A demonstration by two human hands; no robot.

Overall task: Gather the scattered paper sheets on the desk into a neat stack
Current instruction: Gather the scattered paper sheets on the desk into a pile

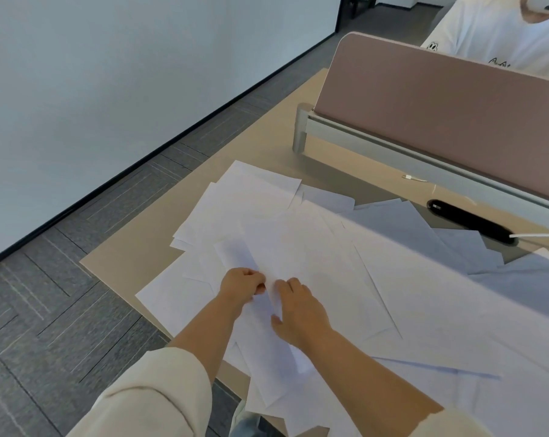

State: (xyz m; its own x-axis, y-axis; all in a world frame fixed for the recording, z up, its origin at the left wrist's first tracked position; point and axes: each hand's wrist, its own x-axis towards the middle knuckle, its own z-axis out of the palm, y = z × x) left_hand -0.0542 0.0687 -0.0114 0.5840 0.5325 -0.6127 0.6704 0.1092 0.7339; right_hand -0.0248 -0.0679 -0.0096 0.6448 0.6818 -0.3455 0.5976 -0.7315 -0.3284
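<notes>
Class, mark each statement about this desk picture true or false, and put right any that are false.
1. The paper sheets lie in one neat stack. False: they are spread out and overlap at odd angles.
2. The left hand and the right hand both touch the sheets. True.
3. A pink divider panel stands along the far side of the desk. True.
4. The floor is bare wood. False: it is grey carpet tiles.
</notes>
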